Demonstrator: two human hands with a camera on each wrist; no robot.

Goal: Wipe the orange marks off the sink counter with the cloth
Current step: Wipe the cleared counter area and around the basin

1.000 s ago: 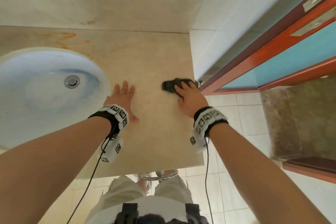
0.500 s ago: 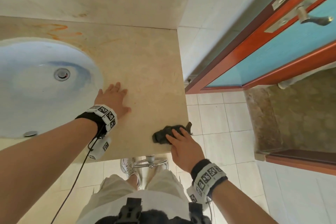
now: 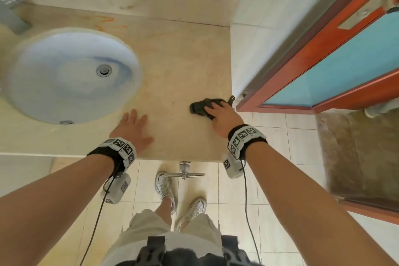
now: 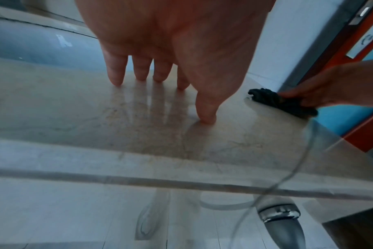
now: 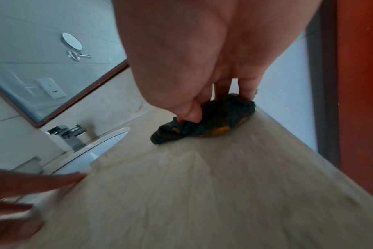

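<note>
Faucet: a square chrome tap [image 5: 67, 134] stands at the far left behind the basin, clear of your path.
Basin: the round white sink bowl [image 3: 73, 75] fills the left of the beige stone counter [image 3: 183, 67]; its rim lies between you and part of the marks, so you will likely have to wipe around the curve.
Orange marks: thin orange scribbles [image 3: 105, 21] sit on the back strip just behind the bowl, below the wall, well apart from the cloth and not yet wiped.
Left hand: your left hand [image 3: 131, 129] lies flat with fingers spread, holding nothing, fingertips and thumb on the stone just right of the bowl; it looks like a brace while you lean in.
Cloth: the dark crumpled rag [image 3: 200, 107], showing orange stains in the right wrist view, rests on the counter close to its right edge.
Right hand: your right hand [image 3: 224, 119] has thumb and fingers curled round the rag, pinching it against the stone.
Right side: a pale wall and a red-framed blue door [image 3: 336, 67] stand beyond the counter's edge.
</note>
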